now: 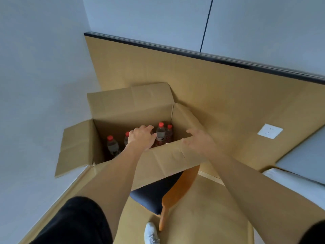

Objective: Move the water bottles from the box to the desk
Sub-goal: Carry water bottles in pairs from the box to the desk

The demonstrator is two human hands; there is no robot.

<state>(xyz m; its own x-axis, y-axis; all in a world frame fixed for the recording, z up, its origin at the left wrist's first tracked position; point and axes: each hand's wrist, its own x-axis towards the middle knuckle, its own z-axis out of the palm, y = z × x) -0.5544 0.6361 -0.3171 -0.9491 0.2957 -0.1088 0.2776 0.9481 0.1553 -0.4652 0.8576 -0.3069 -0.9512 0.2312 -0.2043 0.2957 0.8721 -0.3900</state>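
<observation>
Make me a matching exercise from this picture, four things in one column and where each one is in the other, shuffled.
Things:
1. left hand
2. right hand
3. cardboard box
4. white shoe

Places:
A. on the seat of the blue chair
B. on the floor, bottom of view
C. down among the red-capped bottles
D. over the box's near right rim

Pairs: 1-C, 2-D, 3-A, 4-B

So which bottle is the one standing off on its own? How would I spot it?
Find the open cardboard box resting on the chair. Inside, look to its left end, left of the left hand. The red-capped bottle there stands alone; the others cluster by the hand and the box's right side.
</observation>
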